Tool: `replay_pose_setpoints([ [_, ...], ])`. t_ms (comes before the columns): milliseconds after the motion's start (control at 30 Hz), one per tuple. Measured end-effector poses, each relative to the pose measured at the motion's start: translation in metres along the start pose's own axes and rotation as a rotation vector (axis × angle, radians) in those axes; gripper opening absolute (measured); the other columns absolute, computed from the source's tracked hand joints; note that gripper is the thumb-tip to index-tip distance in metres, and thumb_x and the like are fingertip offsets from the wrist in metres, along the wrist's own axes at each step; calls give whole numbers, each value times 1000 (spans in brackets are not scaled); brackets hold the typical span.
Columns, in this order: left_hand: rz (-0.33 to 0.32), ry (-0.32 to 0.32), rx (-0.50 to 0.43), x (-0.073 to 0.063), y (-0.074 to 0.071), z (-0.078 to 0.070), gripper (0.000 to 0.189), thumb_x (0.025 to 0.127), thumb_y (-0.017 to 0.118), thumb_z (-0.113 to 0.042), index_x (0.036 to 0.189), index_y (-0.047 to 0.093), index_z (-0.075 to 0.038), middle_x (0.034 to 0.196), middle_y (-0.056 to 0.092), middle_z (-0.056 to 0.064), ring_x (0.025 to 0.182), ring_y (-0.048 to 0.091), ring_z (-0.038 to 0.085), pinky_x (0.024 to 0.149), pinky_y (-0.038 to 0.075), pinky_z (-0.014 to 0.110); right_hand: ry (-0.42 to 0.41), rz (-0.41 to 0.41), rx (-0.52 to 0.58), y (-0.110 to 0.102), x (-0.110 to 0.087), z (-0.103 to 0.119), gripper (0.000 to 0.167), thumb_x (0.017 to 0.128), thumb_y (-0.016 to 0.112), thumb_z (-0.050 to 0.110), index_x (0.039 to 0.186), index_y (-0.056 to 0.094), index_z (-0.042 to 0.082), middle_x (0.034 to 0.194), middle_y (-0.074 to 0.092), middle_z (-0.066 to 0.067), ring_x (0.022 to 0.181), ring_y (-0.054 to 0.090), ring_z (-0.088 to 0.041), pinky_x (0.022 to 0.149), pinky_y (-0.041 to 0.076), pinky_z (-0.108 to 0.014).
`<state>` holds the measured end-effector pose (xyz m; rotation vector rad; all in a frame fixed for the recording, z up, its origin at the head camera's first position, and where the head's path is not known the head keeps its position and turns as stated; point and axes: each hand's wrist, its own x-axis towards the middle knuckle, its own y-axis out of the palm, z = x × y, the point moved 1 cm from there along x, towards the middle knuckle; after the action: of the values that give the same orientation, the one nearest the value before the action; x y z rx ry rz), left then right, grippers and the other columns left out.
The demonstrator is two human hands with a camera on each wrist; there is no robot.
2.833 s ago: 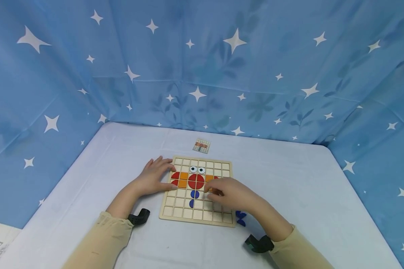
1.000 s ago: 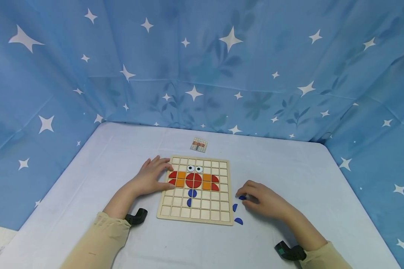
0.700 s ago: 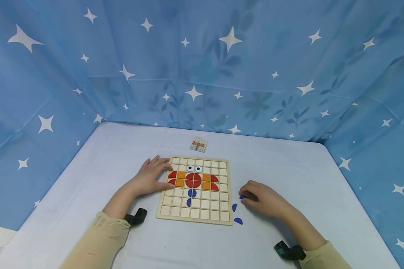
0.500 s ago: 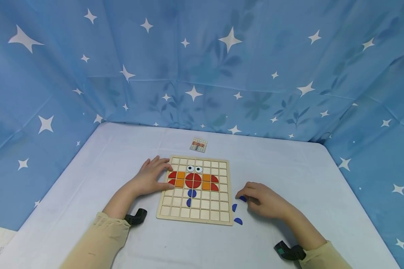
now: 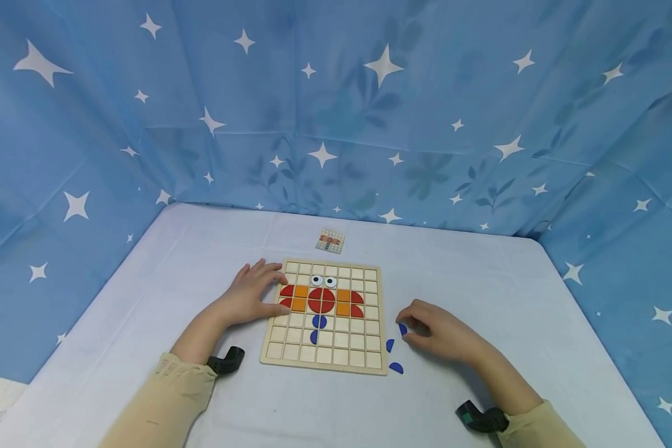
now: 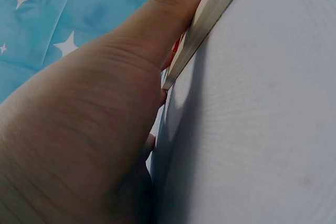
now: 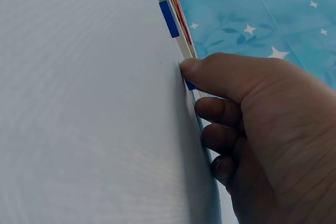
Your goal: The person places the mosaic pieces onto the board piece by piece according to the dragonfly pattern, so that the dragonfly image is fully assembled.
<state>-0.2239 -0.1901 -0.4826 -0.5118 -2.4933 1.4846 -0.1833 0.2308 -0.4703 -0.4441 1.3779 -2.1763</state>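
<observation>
In the head view, a wooden grid board (image 5: 325, 368) lies on the table with red, orange and blue pieces and two eye pieces set in it. My left hand (image 5: 247, 297) rests at its left side, fingers spread. Its thumb (image 6: 176, 3) lies over the board's edge in the left wrist view. Right of the board, my right hand (image 5: 442, 331) pinches a blue half-circle piece (image 5: 402, 328) between thumb and index finger. The right wrist view shows that piece (image 7: 190, 85) mostly hidden under the thumb, its other fingers curled.
Two loose blue half-circles, one (image 5: 389, 345) close against the board's right edge and another (image 5: 396, 368) near its lower right corner, lie on the white cloth. A small pattern card (image 5: 330, 241) sits behind the board. A blue star-print curtain (image 5: 336, 112) surrounds the table.
My right hand has moved from over the board to the loose pieces at the right, and a blue half-circle has turned in its fingers. My left hand has stayed at the board.
</observation>
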Motion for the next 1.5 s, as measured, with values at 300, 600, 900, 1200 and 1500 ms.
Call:
replay_pose_setpoints([
  [300,5,-1,-3,0,0,1,55,77,74,-63,118,57,-31,157,38,7,152,16,40,123,2,60,19,-7,-6,-1,3,2,25,88,75,26,110,64,29,92,54,18,84,51,-1,75,50,-21],
  [600,-3,-3,-3,0,0,1,54,77,75,-63,117,57,-31,157,39,7,152,17,40,123,2,61,-9,-40,74,-10,9,10,27,89,75,26,113,62,27,90,54,17,81,52,-5,69,49,-19],
  [900,3,0,-13,-1,-1,1,55,77,75,-62,118,57,-30,157,38,8,152,16,41,123,2,61,-44,-9,207,-15,32,49,26,90,73,26,114,63,19,86,53,12,71,49,-6,60,46,-20],
  [1200,-6,16,-7,0,0,1,54,78,75,-61,118,58,-29,157,38,8,152,17,41,122,4,61,-34,51,202,5,60,91,22,91,73,30,110,64,22,82,53,13,73,51,-7,63,47,-22],
  [1500,-6,11,-4,0,0,2,55,78,74,-63,118,58,-29,157,38,8,151,17,42,122,4,62,-23,94,208,25,73,114,21,90,73,32,108,67,21,77,55,13,68,51,-5,61,47,-21],
])
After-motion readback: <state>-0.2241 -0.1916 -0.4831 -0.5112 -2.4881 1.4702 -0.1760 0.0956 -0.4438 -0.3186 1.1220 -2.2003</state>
